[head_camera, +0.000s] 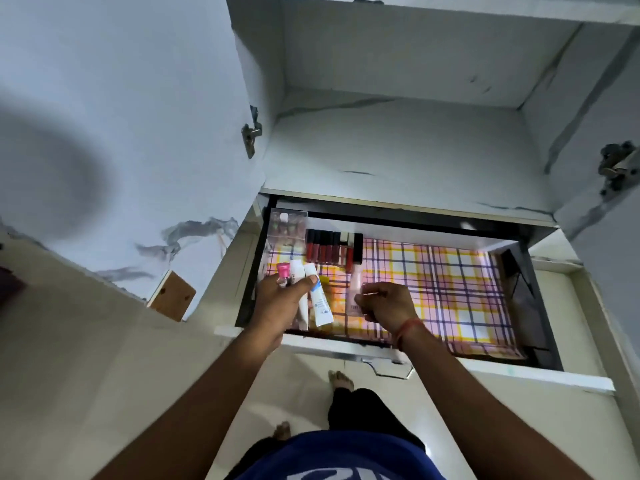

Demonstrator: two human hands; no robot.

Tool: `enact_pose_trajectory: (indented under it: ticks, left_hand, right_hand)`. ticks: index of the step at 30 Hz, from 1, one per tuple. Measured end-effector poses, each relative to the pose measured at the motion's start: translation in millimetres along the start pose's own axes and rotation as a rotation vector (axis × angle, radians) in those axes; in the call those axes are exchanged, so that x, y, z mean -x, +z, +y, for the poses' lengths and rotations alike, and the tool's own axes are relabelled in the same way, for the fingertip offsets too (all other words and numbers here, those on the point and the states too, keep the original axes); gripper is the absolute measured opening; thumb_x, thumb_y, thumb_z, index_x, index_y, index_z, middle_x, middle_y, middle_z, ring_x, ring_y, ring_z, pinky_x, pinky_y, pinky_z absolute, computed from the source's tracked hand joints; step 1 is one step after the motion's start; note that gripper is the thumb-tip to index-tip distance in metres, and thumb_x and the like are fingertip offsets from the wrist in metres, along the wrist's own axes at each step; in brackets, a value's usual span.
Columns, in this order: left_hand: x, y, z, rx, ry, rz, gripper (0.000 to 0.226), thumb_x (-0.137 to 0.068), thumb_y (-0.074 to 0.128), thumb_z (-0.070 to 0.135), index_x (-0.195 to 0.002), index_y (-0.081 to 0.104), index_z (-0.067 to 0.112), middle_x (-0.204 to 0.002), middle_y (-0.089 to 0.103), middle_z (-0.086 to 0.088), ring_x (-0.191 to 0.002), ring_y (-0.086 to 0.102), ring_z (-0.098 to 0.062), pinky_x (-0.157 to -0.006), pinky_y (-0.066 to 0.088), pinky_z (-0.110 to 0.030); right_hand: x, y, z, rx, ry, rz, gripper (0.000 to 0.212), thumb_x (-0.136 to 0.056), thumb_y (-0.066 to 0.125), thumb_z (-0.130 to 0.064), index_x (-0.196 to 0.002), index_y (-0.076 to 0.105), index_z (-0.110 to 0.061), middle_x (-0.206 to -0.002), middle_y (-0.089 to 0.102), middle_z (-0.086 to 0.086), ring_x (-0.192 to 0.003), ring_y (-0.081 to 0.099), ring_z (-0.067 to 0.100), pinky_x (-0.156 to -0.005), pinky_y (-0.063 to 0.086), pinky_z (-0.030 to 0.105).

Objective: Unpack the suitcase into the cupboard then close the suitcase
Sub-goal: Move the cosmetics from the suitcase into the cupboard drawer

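The left hand (277, 299) is gripping two white tubes (320, 299) and a pink-capped bottle (283, 271) over the open cupboard drawer (346, 346). The right hand (384, 303), fingers curled, is apparently pinching a clear bottle (355, 289) standing on the plaid liner (450, 289), near the row of lip glosses (329, 247).

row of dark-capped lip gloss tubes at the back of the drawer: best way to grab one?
Probably pinch one by its black cap, coming straight down from above. The lip gloss tubes are packed side by side against the back wall of the drawer, so their sides are blocked by neighbours; only the ends are free. The tube at the right end has open checked liner beside it, so start there.
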State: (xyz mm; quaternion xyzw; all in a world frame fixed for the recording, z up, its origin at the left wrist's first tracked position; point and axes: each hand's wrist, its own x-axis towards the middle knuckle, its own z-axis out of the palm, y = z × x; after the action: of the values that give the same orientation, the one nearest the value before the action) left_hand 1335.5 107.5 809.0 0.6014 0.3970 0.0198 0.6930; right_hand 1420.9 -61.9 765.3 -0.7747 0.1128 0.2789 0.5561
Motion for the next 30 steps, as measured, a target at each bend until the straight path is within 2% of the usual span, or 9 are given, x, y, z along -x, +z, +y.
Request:
enact_pose_trajectory:
  ticks: [4, 6, 9, 12, 14, 17, 20, 25, 30]
  left_hand:
    - [-27.3, 24.8, -1.8, 0.027, -0.075, 0.062, 0.008, -0.085, 0.072, 0.014, -0.089, 0.066, 0.014, -0.089, 0.071, -0.008, -0.073, 0.069, -0.017, -0.055, 0.049, -0.026]
    - [-38.0, 31.2, -4.0, 0.030, -0.104, 0.085, 0.008, -0.085, 0.072, 0.016, -0.086, 0.064, 0.019, -0.090, 0.071, -0.007, -0.078, 0.069, -0.019, -0.062, 0.052, -0.031]
    - [-50.5, 36.1, -7.9, 0.016, -0.127, 0.114, 0.007, -0.085, 0.072, 0.017, -0.086, 0.065, 0.019, -0.091, 0.071, -0.010, -0.080, 0.070, -0.024, -0.068, 0.056, -0.037]
    - [-59.4, 36.2, -10.1, 0.028, -0.156, 0.122, 0.008, -0.084, 0.073, 0.016, -0.086, 0.065, 0.018, -0.090, 0.071, -0.008, -0.077, 0.069, -0.024, -0.064, 0.055, -0.035]
    - [-66.6, 35.0, -10.3, 0.031, -0.170, 0.118, 0.009, -0.084, 0.073, 0.015, -0.086, 0.064, 0.016, -0.090, 0.071, -0.008, -0.079, 0.069, -0.024, -0.066, 0.055, -0.035]
    - [-75.1, 31.1, -10.3, 0.018, -0.175, 0.102, 0.010, -0.083, 0.073, 0.014, -0.088, 0.065, 0.015, -0.092, 0.070, -0.008, -0.082, 0.069, -0.023, -0.067, 0.055, -0.035]
    - [-79.5, 28.9, -8.0, 0.008, -0.173, 0.069, 0.017, -0.083, 0.074, 0.014, -0.097, 0.066, 0.012, -0.096, 0.070, -0.009, -0.087, 0.069, -0.025, -0.073, 0.056, -0.039]
    - [-83.8, 29.6, -6.5, -0.058, -0.147, 0.022, 0.010, -0.084, 0.072, 0.015, -0.091, 0.066, 0.014, -0.093, 0.070, -0.008, -0.081, 0.069, -0.019, -0.062, 0.052, -0.030]
    - [-85.0, 32.6, -10.1, -0.105, -0.152, -0.011, 0.023, -0.082, 0.075, 0.017, -0.101, 0.068, 0.006, -0.096, 0.072, -0.011, -0.086, 0.070, -0.024, -0.070, 0.056, -0.036]
  right_hand:
    - [-56.2, 9.2, 14.7, 0.294, 0.106, -0.080, 0.016, -0.075, 0.074, -0.001, -0.064, 0.068, -0.011, -0.060, 0.067, 0.009, -0.059, 0.065, 0.027, -0.062, 0.058, 0.038]
    - [-73.7, 12.4, 23.7, 0.457, 0.116, -0.153, 0.003, -0.078, 0.071, -0.008, -0.077, 0.073, -0.006, -0.070, 0.071, 0.009, -0.067, 0.068, 0.025, -0.072, 0.060, 0.040]
    - [-88.2, 14.4, 33.6, 0.646, 0.138, -0.273, 0.023, -0.085, 0.063, -0.014, -0.105, 0.070, -0.006, -0.101, 0.069, 0.012, -0.088, 0.065, 0.023, -0.085, 0.055, 0.035]
    - [-94.8, 20.5, 37.8, 0.763, 0.143, -0.333, 0.029, -0.087, 0.062, -0.017, -0.113, 0.068, -0.007, -0.115, 0.067, 0.013, -0.108, 0.063, 0.029, -0.092, 0.052, 0.035]
    - [-97.1, 27.1, 39.3, 0.778, 0.148, -0.347, 0.027, -0.087, 0.064, -0.017, -0.111, 0.069, -0.006, -0.112, 0.068, 0.012, -0.106, 0.064, 0.027, -0.090, 0.053, 0.033]
    - [-98.9, 36.1, 45.8, 0.804, 0.117, -0.267, 0.015, -0.086, 0.067, -0.017, -0.094, 0.072, -0.006, -0.097, 0.073, 0.009, -0.088, 0.069, 0.023, -0.081, 0.058, 0.035]
    - [-97.4, 41.0, 48.5, 0.772, 0.149, -0.208, 0.004, -0.084, 0.067, -0.010, -0.081, 0.065, -0.010, -0.090, 0.072, 0.011, -0.082, 0.069, 0.024, -0.075, 0.059, 0.040]
    - [-98.5, 42.3, 51.7, 0.777, 0.135, -0.219, 0.006, -0.084, 0.070, -0.013, -0.085, 0.064, -0.011, -0.090, 0.071, 0.006, -0.083, 0.069, 0.019, -0.077, 0.059, 0.035]
    - [-100.7, 41.4, 55.3, 0.814, 0.115, -0.271, 0.013, -0.083, 0.072, -0.019, -0.090, 0.069, -0.008, -0.091, 0.071, 0.005, -0.084, 0.068, 0.017, -0.074, 0.058, 0.028]
